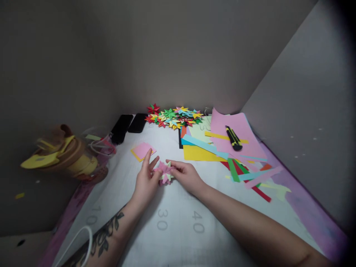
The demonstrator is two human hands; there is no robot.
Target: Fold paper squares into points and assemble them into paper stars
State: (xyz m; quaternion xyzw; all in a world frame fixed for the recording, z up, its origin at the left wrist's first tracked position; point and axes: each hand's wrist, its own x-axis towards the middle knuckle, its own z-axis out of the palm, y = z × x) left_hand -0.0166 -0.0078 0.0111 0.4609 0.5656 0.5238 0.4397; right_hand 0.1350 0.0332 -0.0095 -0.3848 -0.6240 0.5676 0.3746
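Observation:
A small folded paper star (166, 173) in pink and pale green lies on the white cutting mat (178, 222) between my hands. My left hand (146, 178) pinches its left side with thumb and fingertips, while the index finger stretches toward a pink square on a yellow square (142, 151). My right hand (185, 175) grips the star's right side, fingers curled round it.
A heap of finished coloured paper stars (174, 117) sits at the back. Sheets and strips of coloured paper (222, 148) lie right, with a yellow-black utility knife (233, 138) on a pink sheet. Two black phones (128, 125) lie back left, beside a yellow-brown object (63, 154).

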